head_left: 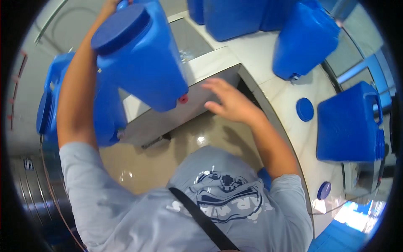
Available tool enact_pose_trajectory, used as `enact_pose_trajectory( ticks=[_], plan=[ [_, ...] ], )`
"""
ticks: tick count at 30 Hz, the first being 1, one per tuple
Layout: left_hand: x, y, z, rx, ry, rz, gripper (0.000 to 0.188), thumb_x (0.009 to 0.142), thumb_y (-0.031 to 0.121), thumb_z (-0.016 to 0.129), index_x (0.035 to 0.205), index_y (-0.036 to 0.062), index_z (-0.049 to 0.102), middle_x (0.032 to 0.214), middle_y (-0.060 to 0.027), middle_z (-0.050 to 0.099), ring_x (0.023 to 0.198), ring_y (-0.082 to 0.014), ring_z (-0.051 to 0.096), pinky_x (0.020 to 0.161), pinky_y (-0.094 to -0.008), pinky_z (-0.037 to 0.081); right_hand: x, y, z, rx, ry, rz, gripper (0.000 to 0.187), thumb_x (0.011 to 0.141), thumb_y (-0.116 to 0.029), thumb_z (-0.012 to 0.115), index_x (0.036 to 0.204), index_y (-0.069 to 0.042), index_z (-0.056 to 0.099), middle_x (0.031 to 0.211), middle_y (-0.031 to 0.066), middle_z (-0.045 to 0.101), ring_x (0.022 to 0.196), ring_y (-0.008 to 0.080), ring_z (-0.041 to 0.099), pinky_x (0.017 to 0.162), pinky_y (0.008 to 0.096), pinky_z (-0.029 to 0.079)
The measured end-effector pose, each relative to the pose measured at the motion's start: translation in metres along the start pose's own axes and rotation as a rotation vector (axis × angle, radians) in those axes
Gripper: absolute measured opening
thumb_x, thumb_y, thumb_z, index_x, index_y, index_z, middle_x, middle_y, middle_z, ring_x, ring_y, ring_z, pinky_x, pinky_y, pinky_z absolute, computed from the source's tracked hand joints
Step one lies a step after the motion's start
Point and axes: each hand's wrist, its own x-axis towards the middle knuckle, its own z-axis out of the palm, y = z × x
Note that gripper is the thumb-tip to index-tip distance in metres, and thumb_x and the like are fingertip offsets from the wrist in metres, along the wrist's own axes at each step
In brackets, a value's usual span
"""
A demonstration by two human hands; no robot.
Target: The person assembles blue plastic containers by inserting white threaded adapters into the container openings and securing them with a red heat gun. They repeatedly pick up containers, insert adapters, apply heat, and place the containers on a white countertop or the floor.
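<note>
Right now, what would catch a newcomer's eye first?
The big blue jug at upper left, with the left grip at its handle. Beside its red fitting, mid-picture, the right grip is open. On the white counter at right, a blue lid lies beside another jug.

White surface (305, 145): blue jug (346, 124) at right edge, blue lid (305, 109) beside it, dark cap (324, 190) near left edge.

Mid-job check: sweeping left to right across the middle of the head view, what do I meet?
Far-left blue jug, wide-lidded blue jug with a red fitting, right hand, loose round blue lid, far-right blue jug with a handle.
</note>
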Motion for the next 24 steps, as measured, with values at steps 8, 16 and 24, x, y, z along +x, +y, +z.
enact_pose_trajectory(
  ticks=[8, 16, 24],
  plan=[
    [0.081, 0.155, 0.019, -0.041, 0.091, 0.628, 0.043, 0.089, 0.042, 0.061, 0.108, 0.0035, 0.065, 0.132, -0.0212, 0.059, 0.128, -0.0390, 0.051, 0.109, -0.0425, 0.039, -0.039, -0.033, -0.023, -0.035, -0.024, 0.183, 0.052, 0.088, -0.022, 0.072, 0.135, -0.006, 0.057, 0.143, 0.0268, 0.047, 0.129, 0.0434, 0.050, 0.109, 0.0478, 0.042],
    [0.202, 0.256, 0.037, 0.007, 0.378, 0.834, 0.033, 0.094, 0.023, 0.050, 0.112, 0.0070, 0.071, 0.138, -0.0099, 0.063, 0.132, -0.0311, 0.054, 0.111, -0.0387, 0.040, -0.166, -0.065, -0.056, -0.145, 0.263, 0.535, 0.049, 0.093, -0.027, 0.066, 0.136, -0.005, 0.055, 0.153, 0.0213, 0.039, 0.136, 0.0388, 0.045, 0.113, 0.0453, 0.040],
    [0.253, 0.217, 0.026, -0.380, -0.093, 0.734, 0.038, 0.100, 0.007, 0.050, 0.136, 0.0093, 0.062, 0.137, -0.0151, 0.060, 0.131, -0.0274, 0.055, 0.110, -0.0357, 0.042, -0.344, -0.118, -0.094, -0.325, 0.619, 0.998, 0.040, 0.092, -0.023, 0.066, 0.127, -0.006, 0.061, 0.136, 0.0185, 0.057, 0.124, 0.0356, 0.056, 0.108, 0.0425, 0.044]
  ],
)
